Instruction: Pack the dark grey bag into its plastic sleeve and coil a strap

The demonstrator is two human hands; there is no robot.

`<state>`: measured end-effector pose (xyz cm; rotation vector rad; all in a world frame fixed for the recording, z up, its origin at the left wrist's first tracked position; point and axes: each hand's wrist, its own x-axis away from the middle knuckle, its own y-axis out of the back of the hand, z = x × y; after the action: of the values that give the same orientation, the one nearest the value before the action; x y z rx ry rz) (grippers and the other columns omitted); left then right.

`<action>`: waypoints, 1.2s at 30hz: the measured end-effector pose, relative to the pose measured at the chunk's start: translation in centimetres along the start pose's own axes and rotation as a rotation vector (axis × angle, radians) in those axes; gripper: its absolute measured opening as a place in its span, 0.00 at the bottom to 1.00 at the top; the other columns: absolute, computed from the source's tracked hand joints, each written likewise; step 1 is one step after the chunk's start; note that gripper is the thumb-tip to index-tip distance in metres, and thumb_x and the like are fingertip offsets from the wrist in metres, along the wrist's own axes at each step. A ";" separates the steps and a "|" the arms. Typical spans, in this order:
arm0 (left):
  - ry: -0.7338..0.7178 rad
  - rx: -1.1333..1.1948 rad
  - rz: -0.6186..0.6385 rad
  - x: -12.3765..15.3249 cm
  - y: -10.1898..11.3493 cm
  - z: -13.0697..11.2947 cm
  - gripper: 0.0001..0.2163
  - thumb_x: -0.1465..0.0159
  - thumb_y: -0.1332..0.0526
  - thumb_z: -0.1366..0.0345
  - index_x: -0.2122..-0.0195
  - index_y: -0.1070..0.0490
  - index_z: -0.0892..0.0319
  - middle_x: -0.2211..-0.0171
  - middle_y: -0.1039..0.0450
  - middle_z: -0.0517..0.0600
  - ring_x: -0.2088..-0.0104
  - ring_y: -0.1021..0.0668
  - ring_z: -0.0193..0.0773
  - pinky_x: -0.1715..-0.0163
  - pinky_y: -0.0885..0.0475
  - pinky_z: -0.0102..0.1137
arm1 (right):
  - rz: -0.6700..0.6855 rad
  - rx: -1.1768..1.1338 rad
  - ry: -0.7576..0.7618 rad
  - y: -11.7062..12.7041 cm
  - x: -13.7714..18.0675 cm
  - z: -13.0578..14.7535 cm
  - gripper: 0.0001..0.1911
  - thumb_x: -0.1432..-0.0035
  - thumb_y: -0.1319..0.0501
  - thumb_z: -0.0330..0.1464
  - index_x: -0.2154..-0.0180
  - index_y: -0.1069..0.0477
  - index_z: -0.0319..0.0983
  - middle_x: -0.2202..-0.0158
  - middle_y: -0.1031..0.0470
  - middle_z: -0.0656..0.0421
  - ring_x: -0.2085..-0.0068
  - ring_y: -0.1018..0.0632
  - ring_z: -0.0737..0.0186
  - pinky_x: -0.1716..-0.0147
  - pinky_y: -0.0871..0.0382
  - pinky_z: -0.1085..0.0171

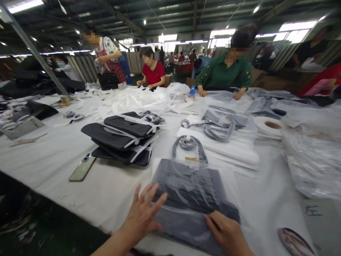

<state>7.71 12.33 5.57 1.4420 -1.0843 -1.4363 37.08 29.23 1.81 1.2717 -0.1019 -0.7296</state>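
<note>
A dark grey bag in a clear plastic sleeve (190, 188) lies flat on the white table (53, 156) right in front of me. My left hand (142, 211) rests with fingers spread on the sleeve's left edge. My right hand (226, 231) presses on the sleeve's near right corner, fingers curled over the plastic. The bag's coiled grey strap (188, 144) sticks out past the far end of the sleeve.
A stack of black pouches (122, 138) and a phone (82, 167) lie to the left. A tape roll (270, 125), more bagged items (226, 119) and loose plastic sleeves (314, 163) are to the right. Several people work across the table, behind a heap of white material (144, 97).
</note>
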 end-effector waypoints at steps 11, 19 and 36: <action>0.700 0.889 -0.157 3.0 -1.8 1.0 0.17 0.34 0.48 0.53 0.77 0.39 0.56 0.81 0.39 0.42 0.77 0.34 0.32 0.75 0.39 0.26 | -0.065 0.061 0.062 0.0 0.0 0.1 0.16 0.34 0.47 0.35 0.74 0.33 0.39 0.77 0.30 0.62 0.75 0.26 0.69 0.74 0.37 0.69; 0.801 0.577 -0.108 1.0 -6.9 2.9 0.20 0.33 0.54 0.52 0.79 0.42 0.57 0.84 0.41 0.42 0.80 0.34 0.33 0.75 0.43 0.28 | -0.093 0.105 0.074 -0.2 -0.2 0.4 0.15 0.35 0.45 0.35 0.74 0.32 0.39 0.77 0.31 0.62 0.76 0.27 0.69 0.75 0.38 0.69; 0.594 0.247 -0.402 1.7 -3.9 2.0 0.06 0.33 0.45 0.64 0.60 0.29 0.58 0.63 0.25 0.53 0.62 0.24 0.42 0.59 0.32 0.35 | 0.342 0.054 0.320 -4.7 -5.4 7.8 0.40 0.40 0.40 0.38 0.33 0.59 0.43 0.32 0.51 0.55 0.34 0.45 0.53 0.36 0.45 0.49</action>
<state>5.81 11.95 1.25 2.1781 -0.6261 -1.0271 27.29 25.20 1.82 1.3640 -0.0753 -0.2274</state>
